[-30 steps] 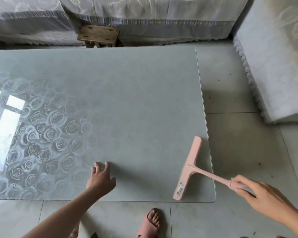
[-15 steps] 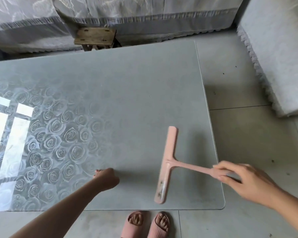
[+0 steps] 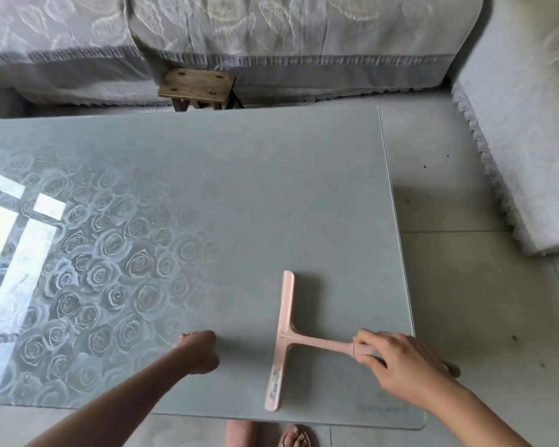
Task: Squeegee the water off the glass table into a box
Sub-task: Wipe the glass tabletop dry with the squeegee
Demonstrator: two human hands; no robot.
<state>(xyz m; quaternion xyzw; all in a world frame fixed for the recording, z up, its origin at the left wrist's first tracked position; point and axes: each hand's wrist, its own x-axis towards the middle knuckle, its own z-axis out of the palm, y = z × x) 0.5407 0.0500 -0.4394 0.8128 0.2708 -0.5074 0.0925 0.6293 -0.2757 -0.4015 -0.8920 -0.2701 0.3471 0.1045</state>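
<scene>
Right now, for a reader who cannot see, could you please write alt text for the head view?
The right hand holds a pink squeegee by its handle over the glass table, near its right end. The left hand, fingers curled, is on the glass beside it. A wooden stool stands beyond the table.

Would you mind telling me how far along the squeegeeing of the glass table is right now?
Done: the squeegee is picked up and its blade sits over the glass table near the right end. In hand: the right hand grips its handle, while the left hand rests curled on the glass. Left: nearly everything; most of the top lies beyond the blade, and neither water nor a box shows.
</scene>
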